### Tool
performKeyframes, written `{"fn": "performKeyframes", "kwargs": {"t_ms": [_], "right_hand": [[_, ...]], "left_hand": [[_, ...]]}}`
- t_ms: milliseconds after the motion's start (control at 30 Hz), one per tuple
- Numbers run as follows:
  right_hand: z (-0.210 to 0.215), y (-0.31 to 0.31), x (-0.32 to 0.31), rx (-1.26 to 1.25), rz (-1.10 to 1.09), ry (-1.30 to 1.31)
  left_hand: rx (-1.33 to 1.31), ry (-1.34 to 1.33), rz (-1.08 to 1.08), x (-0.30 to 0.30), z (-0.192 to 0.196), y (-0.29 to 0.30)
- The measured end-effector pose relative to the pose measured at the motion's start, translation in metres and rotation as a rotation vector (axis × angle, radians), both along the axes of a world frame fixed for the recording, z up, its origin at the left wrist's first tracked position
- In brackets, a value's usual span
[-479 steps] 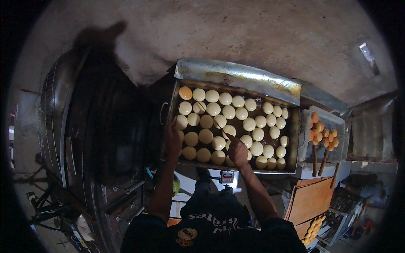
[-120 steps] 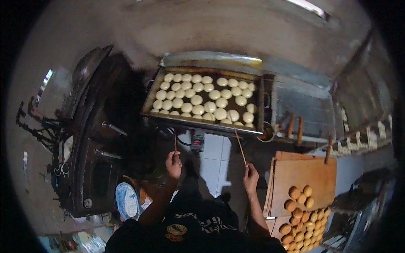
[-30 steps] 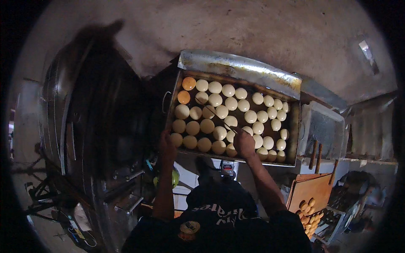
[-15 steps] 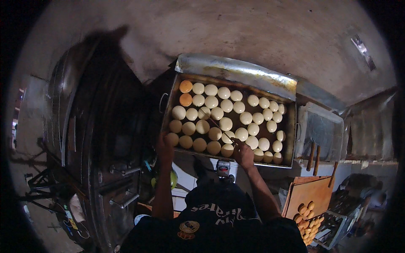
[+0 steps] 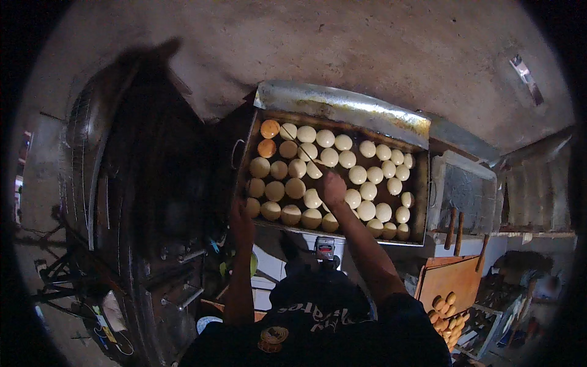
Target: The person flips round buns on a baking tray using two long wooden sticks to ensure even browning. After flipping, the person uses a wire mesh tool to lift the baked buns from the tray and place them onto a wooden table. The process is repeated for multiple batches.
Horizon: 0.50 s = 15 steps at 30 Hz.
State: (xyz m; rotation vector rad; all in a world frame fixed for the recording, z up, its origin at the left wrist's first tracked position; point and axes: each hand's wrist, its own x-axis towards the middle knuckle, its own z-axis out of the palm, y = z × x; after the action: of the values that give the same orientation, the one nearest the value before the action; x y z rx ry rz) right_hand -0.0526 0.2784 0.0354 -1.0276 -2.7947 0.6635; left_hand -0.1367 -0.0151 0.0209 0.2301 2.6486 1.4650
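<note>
My right hand (image 5: 334,188) reaches over a rectangular metal fryer (image 5: 422,211), closed around a thin stick (image 5: 299,147). The stick slants up and left, its far end by a pale dough ball (image 5: 288,131) in the top row. Many pale round dough balls float in the dark oil in loose rows. Two golden-brown fried balls, one upper (image 5: 269,128) and one lower (image 5: 266,148), lie in the far left corner. My left hand (image 5: 240,215) is at the fryer's near left edge, in shadow; its fingers cannot be made out clearly.
A bent metal splash guard (image 5: 342,101) stands along the fryer's far side. Wooden-handled tools (image 5: 460,232) rest on a wire rack (image 5: 468,189) at right. Below them are a brown board (image 5: 449,278) and browned buns (image 5: 449,321). A dark metal cabinet (image 5: 174,263) stands at left.
My right hand has moved up and left over the fryer. The stick's tip has gone from the middle rows to the top left row. My left hand stays by the edge.
</note>
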Motion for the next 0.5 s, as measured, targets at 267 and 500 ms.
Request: {"fn": "performKeyframes", "kwargs": {"t_ms": [267, 500], "right_hand": [[-0.043, -0.027, -0.050, -0.103, 0.006, 0.004], [-0.063, -0.032, -0.029, -0.078, 0.144, 0.052]], "left_hand": [[-0.020, -0.185, 0.063, 0.002, -0.011, -0.043], [0.010, -0.191, 0.034, -0.001, 0.006, -0.031]]}}
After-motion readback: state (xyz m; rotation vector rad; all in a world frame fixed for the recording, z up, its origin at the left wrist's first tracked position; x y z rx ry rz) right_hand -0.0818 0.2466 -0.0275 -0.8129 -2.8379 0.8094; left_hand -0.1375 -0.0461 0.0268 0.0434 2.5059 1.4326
